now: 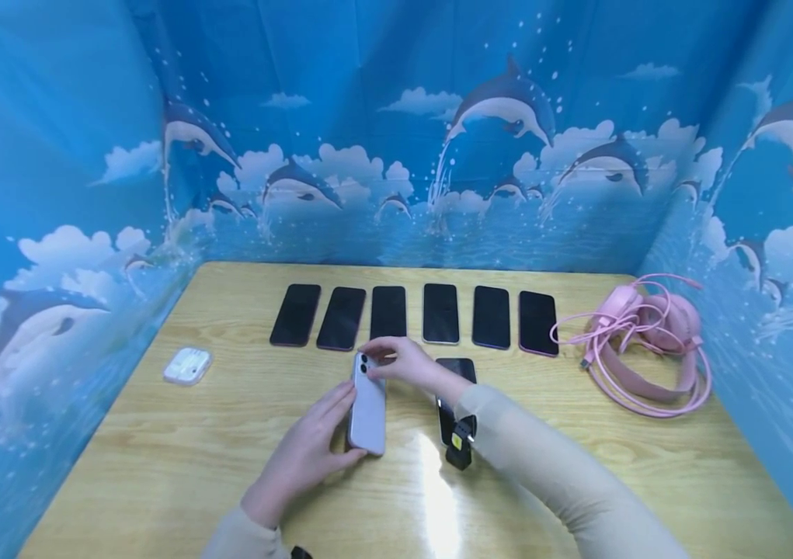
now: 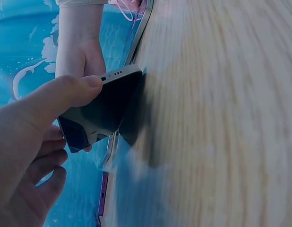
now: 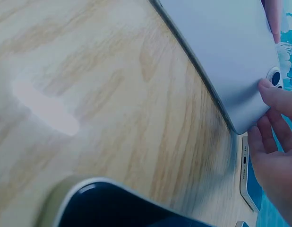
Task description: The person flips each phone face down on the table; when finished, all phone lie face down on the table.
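A phone with a pale lilac back [image 1: 368, 411] is held between both hands, its back and camera lenses facing up. The left hand [image 1: 307, 458] grips it, thumb at the lower end and fingers along the left side. At the camera end, the right hand [image 1: 403, 363] pinches it, thumb beside the lenses and fingertips at the edge. In the left wrist view the phone's dark screen [image 2: 103, 106] faces down, tilted over the table. The right wrist view shows the smooth back [image 3: 221, 52] with the thumb beside a lens.
Several dark-screened phones [image 1: 440, 313] lie in a row toward the table's back. Another phone [image 1: 446, 419] lies under the right wrist. Pink headphones [image 1: 676, 322] with a looped cable lie at right, a small white case [image 1: 187, 366] at left. Dolphin-printed curtains [image 1: 368, 116] surround the table.
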Demonstrator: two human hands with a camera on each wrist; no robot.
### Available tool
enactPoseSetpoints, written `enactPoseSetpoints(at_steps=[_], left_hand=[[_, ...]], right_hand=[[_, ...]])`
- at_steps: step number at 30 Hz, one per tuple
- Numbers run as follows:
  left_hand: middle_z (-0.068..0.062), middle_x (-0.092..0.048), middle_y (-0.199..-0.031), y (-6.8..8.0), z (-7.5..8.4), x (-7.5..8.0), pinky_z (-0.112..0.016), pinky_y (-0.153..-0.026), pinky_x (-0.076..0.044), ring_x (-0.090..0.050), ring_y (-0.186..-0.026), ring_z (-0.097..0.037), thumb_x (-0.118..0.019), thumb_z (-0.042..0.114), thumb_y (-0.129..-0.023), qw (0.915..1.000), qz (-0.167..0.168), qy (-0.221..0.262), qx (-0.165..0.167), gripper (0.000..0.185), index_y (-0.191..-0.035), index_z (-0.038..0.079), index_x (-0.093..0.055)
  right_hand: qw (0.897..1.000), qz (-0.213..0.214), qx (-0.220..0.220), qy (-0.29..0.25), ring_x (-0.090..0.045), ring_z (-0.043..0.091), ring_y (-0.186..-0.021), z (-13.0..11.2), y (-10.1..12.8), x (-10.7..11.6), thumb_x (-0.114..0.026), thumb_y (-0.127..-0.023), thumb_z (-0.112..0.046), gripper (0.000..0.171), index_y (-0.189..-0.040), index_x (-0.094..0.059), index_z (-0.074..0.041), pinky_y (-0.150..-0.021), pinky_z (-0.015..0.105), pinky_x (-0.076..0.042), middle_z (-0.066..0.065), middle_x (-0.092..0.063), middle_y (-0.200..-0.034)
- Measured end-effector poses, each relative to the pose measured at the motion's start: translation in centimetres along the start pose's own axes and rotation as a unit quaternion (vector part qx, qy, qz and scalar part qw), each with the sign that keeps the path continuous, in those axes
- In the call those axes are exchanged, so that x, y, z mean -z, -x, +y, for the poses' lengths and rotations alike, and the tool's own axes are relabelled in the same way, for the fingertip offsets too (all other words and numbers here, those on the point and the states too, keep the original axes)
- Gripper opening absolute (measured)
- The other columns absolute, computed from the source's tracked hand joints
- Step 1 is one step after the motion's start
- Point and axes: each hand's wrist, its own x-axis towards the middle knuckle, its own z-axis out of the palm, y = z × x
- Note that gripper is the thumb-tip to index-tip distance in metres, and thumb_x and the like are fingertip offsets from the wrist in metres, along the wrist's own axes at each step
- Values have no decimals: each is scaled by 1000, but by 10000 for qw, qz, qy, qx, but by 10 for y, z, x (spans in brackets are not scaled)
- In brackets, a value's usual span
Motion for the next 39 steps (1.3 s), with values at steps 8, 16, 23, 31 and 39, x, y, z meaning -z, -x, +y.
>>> enactPoseSetpoints(at_steps=[8,16,23,31,39], left_hand=[[-12,-45,-143,-2,-2,-5,-39,-107,-36,-43,-130,-26,-88,34,-64,9998,127,-77,119,90,-137,-1,-48],[-11,-46,-143,-7,-1,-10,-40,-107,-37,-44,-130,-25,-86,38,-66,9980,-191,-94,603,88,-137,2,-49],[-13,-51,-138,-14,-2,-17,-42,-105,-41,-48,-126,-27,-86,38,-66,9973,-351,-9,641,84,-134,0,-52],[-14,-52,-136,-18,-4,-23,-42,-105,-41,-49,-125,-28,-87,34,-67,9952,-544,121,804,82,-132,-1,-53],[-15,-53,-135,-21,-5,-26,-42,-105,-41,-49,-124,-29,-86,33,-68,9927,-714,182,957,79,-131,-2,-54]], right_hand=[[9999,-20,-42,156,-58,19,-109,5,-5,3,-76,-79,-3,46,-123,-63,-8,-92,25,-50,4,-63,-117],[9982,-113,-143,566,-57,15,-108,8,-6,7,-75,-82,-6,46,-125,-62,-11,-91,23,-49,2,-62,-119],[9945,-168,-67,1032,-58,15,-107,12,-6,13,-75,-82,-9,44,-124,-64,-10,-92,26,-49,3,-63,-120],[9915,-238,-11,1276,-58,17,-108,16,-7,16,-75,-82,-8,42,-123,-64,-8,-92,27,-49,5,-64,-120],[9904,-346,-133,1330,-56,17,-114,16,-7,16,-73,-84,-8,41,-124,-64,-10,-95,29,-48,4,-61,-127]])
